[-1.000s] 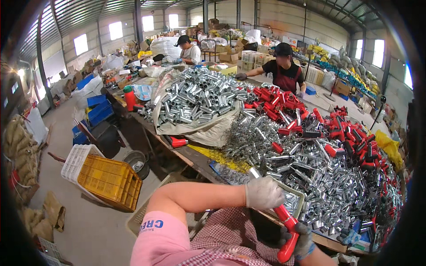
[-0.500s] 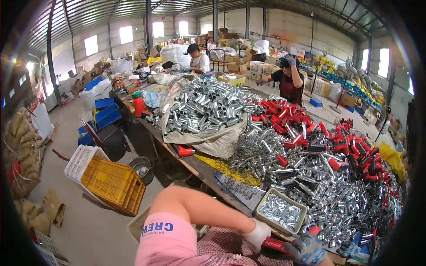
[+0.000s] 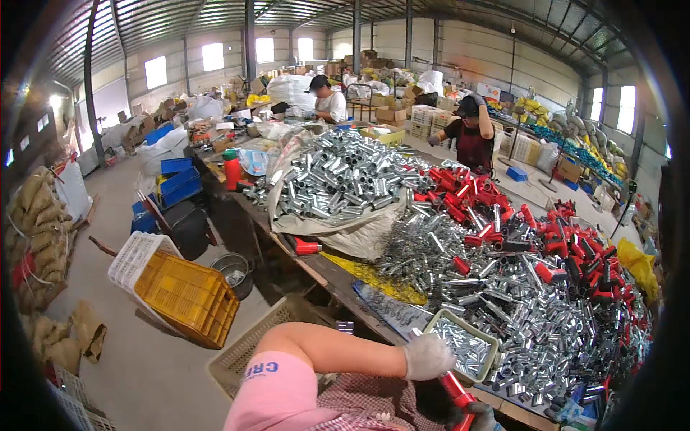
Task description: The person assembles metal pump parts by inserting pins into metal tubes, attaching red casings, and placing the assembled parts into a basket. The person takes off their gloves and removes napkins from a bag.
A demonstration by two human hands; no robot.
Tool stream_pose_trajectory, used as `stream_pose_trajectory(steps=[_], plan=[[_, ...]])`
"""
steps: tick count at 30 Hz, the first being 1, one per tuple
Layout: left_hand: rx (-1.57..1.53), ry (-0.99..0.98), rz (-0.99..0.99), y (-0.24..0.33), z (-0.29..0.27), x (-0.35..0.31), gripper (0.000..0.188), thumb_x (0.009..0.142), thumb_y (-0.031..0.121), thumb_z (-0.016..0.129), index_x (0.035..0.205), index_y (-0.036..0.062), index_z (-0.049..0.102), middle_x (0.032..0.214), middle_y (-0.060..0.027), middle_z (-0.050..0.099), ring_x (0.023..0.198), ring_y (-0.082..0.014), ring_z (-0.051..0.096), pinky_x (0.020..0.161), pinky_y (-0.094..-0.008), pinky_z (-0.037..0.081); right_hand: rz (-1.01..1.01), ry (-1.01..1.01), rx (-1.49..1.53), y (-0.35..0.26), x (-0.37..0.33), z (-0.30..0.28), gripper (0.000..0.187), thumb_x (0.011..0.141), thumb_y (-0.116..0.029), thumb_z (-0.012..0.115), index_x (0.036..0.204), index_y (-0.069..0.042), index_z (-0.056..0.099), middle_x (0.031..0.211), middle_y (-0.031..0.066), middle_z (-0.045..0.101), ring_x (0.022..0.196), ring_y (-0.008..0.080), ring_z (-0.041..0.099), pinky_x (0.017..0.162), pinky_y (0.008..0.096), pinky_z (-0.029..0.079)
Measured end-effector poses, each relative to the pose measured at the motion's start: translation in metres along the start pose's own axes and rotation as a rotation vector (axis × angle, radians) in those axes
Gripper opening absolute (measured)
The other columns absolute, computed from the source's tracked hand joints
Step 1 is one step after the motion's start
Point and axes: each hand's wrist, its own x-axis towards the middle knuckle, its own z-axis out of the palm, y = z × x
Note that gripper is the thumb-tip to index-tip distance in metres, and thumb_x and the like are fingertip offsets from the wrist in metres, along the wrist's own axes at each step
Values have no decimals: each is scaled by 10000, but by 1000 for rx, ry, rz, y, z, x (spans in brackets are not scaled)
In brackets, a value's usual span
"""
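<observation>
My left hand [image 3: 429, 357], in a pale glove, is curled beside the small tray, just above the upper end of a red tubular handle [image 3: 455, 390]. Its fingers look bent, and what lies in them is hidden. Lower down, my right hand [image 3: 483, 416], in a grey glove, is closed around the lower part of that handle, partly cut off by the picture's bottom edge. The handle stands tilted, its upper end toward the tray. Small metal pins [image 3: 460, 343] fill the pale tray [image 3: 491, 358].
Loose metal tubes [image 3: 532, 337] and red handles [image 3: 460, 190] heap the bench on the right. A sack [image 3: 359, 237] of metal tubes lies farther back. Yellow crates [image 3: 187, 294] stand on the floor at left. Two people [image 3: 471, 136] [image 3: 329, 100] work beyond the bench.
My left hand has moved up and right, from the handle's end toward the tray. The red handle has swung from nearly level to steeply tilted; my right hand has moved lower.
</observation>
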Motion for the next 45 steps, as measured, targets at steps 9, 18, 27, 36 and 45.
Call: stream_pose_trajectory(steps=[9,18,27,36,45], plan=[[-106,-437,-181,5,-28,-3,148,734,192,623,759,55,673,778,-160,692,737,-274,695,646,-403,554,-928,51,-1133,-35,-8,19,494,715,-97,722,1193,-46,604,1020,172,639,813,311,630,737,397,515],[-939,-949,-172,23,15,-15,366,707,383,729,813,34,702,776,-163,680,748,-303,654,709,-410,506,-1379,-320,-1856,-75,-7,7,481,561,-432,818,931,-162,672,824,92,620,774,243,646,691,390,506],[48,-240,-9,-25,-27,-18,76,714,227,616,685,162,641,618,-62,617,637,-242,665,610,-429,525,-166,-177,-702,-46,-15,66,828,731,-322,763,1423,-39,407,1151,220,639,1015,308,653,891,374,500],[-1412,663,-599,-11,-40,5,379,980,339,460,1149,2,490,985,-157,536,778,-237,593,717,-400,516,-223,-100,-942,-61,9,129,1013,692,-316,787,1427,85,217,1048,286,612,973,424,626,834,449,522],[-1903,-246,-625,-46,-32,-71,331,890,207,586,1125,-17,523,735,-89,572,576,-184,570,520,-303,475,-362,-109,-1238,-126,133,67,451,877,-461,591,1073,-61,661,973,198,677,916,334,661,799,427,527]])
